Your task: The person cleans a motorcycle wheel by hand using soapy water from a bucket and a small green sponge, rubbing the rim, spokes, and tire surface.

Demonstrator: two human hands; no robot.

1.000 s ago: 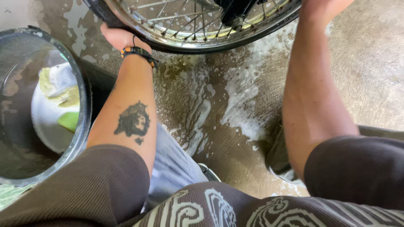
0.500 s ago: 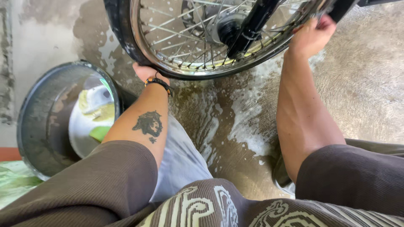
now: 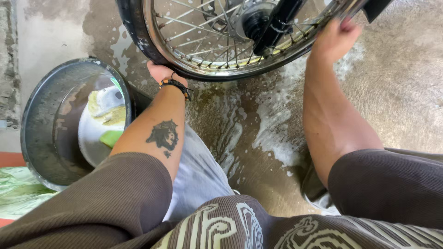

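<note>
A spoked motorcycle wheel [image 3: 184, 60] with a black tyre and chrome rim fills the top of the head view, flecked with soap suds. My left hand [image 3: 159, 71], with a beaded band at the wrist, grips the tyre from below at its lower left. My right hand [image 3: 334, 39] presses against the rim at the wheel's right side, fingers curled over the edge. A black fork leg [image 3: 277, 25] runs up from the hub.
A grey metal basin [image 3: 44, 115] stands at the left with a white bowl, foam and a green sponge [image 3: 110, 137] inside. The concrete floor [image 3: 258, 120] under the wheel is wet with white suds. My knees and brown sleeves fill the bottom.
The view tilted up from a second ago, bringing more of the wheel and hub into sight. My right hand slid slightly down the rim; my left hand stayed on the tyre.
</note>
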